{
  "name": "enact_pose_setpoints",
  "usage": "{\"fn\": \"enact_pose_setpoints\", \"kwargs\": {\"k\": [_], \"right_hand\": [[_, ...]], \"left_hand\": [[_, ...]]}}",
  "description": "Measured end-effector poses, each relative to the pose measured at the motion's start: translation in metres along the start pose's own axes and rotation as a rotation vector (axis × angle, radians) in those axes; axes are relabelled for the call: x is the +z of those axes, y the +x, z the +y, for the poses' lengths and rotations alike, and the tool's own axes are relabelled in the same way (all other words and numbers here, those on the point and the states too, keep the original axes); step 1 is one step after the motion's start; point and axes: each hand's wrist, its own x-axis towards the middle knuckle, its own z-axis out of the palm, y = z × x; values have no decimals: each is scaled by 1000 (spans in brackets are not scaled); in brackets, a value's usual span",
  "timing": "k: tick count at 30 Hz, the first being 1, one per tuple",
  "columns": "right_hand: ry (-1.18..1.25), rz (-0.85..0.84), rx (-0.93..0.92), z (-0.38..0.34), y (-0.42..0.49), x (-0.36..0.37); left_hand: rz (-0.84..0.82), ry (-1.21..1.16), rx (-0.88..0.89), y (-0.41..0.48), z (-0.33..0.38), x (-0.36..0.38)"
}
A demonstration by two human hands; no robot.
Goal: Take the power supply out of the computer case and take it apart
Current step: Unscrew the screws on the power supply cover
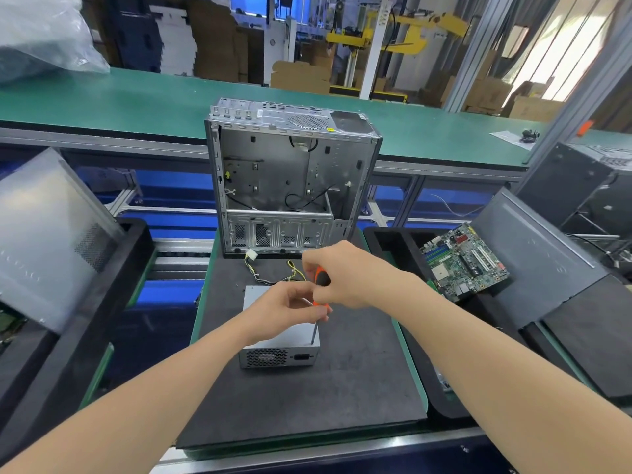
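Two bare forearms (pixel 164 391) reach in from the near edge and meet over a dark foam mat (pixel 307 395); the right hand (pixel 349 275) is curled round the orange-and-black handle of a screwdriver (pixel 321 278), held nearly upright; the left hand (pixel 287 307) pinches the tool just under that handle, thumb and fingertips closed on the top of the steel shaft. Straight below the grip the shaft runs down to the power supply (pixel 278 356), its tip resting on the top face at the near right corner; the power supply is a grey metal box lying flat on the mat, outside the case, its vented end with the mains socket facing the camera, and much of its top is hidden under the left hand. Just beyond the grip a cable bundle (pixel 270 277) of yellow and black wires lies on the mat, ending in a white connector (pixel 252 255); beyond that stands the computer case (pixel 270 165), upright, its open side towards the camera, with a few loose black wires inside. To the right of the grip a green motherboard (pixel 465 260) leans in a black tray (pixel 386 241), with a dark side panel (pixel 537 248) beside it; to the left of the grip, well apart, a grey metal panel (pixel 41 234) leans tilted; far behind the case runs a green conveyor belt (pixel 136 97).
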Motion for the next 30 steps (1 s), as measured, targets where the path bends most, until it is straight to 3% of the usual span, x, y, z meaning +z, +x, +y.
{"fn": "enact_pose_setpoints", "kwargs": {"k": [4, 8, 14, 22, 25, 30], "right_hand": [[-15, -41, -125, 1, 1, -2], [-9, -33, -118, -1, -2, -2], [-341, 208, 201, -11, 1, 11], [-14, -34, 43, -3, -3, -4], [-25, -104, -54, -2, -3, -8], [-21, -107, -34, -6, -5, -7]], "left_hand": [[2, 10, 1, 0, 0, -1], [21, -5, -1, -1, 0, 1], [34, 20, -1, 2, 0, 5], [8, 6, 7, -1, -1, 1], [9, 11, 2, -1, -2, 0], [38, 19, 24, -1, -4, 0]]}}
